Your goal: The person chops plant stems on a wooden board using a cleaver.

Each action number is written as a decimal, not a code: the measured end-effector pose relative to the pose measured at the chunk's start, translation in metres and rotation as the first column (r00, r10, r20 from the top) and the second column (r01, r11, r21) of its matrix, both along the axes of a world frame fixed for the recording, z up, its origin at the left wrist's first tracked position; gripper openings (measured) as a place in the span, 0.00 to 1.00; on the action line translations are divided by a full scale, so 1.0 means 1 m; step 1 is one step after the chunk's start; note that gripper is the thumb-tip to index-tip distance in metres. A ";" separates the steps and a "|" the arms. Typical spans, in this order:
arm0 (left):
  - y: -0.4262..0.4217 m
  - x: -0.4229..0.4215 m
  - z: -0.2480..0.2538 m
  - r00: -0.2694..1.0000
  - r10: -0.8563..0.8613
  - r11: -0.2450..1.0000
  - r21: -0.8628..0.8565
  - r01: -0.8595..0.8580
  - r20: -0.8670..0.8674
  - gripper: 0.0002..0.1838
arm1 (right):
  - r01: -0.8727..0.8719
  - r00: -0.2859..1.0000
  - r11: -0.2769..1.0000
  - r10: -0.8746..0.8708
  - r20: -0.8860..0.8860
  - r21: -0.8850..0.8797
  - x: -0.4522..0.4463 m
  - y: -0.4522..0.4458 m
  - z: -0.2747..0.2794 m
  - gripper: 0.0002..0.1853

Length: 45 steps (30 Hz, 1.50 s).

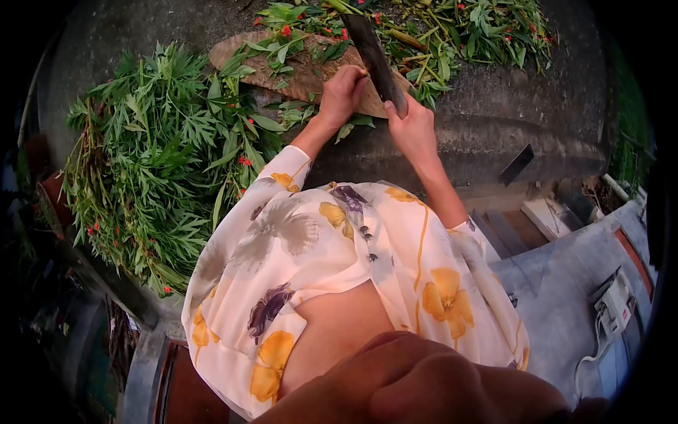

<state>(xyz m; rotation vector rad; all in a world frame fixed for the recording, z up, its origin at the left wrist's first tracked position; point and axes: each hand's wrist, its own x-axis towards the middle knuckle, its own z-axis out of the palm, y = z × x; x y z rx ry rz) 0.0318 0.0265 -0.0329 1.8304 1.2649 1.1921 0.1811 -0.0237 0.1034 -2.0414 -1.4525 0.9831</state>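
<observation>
My right hand (413, 127) is wrapped round the lower end of a dark, long-bladed knife (374, 60), which slants up and to the left. Left of the blade, my left hand (343, 93) is closed over a wooden board (311, 67); whatever its fingers hold is too small to make out. Cut green leaves with red flowers (282, 49) lie on the board and past its far edge. A big heap of leafy green stems (155, 148) lies to the left of the board.
The board rests on a grey concrete slab (494, 113). More leaves and red flowers (494, 35) lie at the back right. A dark flat piece (517, 164) is at the slab's front edge. A white box with a cable (614, 305) is at the lower right.
</observation>
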 end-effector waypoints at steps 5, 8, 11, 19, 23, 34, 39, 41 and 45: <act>0.000 0.002 -0.004 1.000 0.013 1.000 0.006 -0.013 0.011 0.10 | -0.019 1.000 0.999 0.020 -0.011 0.033 0.002 -0.001 -0.018 0.11; -0.006 0.000 -0.006 0.999 0.025 0.995 -0.099 -0.022 0.028 0.10 | 0.000 1.000 0.999 0.000 -0.002 -0.038 0.002 0.001 -0.016 0.12; -0.001 0.001 -0.014 0.996 0.029 0.985 -0.169 -0.014 0.082 0.10 | 0.002 1.000 0.999 -0.002 -0.003 -0.050 0.004 0.002 -0.017 0.12; 0.002 -0.003 -0.014 1.000 0.019 0.998 -0.057 -0.018 0.015 0.08 | -0.006 0.999 0.999 0.004 -0.032 -0.048 0.004 0.002 -0.019 0.12; 0.003 -0.003 -0.011 1.000 0.009 0.996 -0.087 -0.010 -0.016 0.08 | -0.008 1.000 0.996 0.007 -0.014 -0.090 0.004 0.006 -0.024 0.12; -0.010 -0.005 0.021 0.993 0.045 0.984 -0.178 -0.025 0.108 0.13 | -0.041 0.999 0.995 0.042 0.006 -0.086 0.001 0.009 -0.033 0.11; -0.004 -0.001 0.014 1.000 0.003 0.998 -0.060 -0.002 0.018 0.11 | -0.044 0.999 0.991 0.045 0.006 -0.123 0.000 0.015 -0.036 0.11; -0.005 0.000 0.014 0.999 -0.023 0.997 -0.077 0.025 0.030 0.09 | -0.080 0.995 0.991 0.086 0.047 -0.104 0.003 0.015 -0.055 0.12; -0.007 0.002 0.009 0.998 0.009 0.999 -0.037 -0.007 0.061 0.10 | -0.080 0.995 0.986 0.087 0.039 -0.144 0.010 0.025 -0.057 0.12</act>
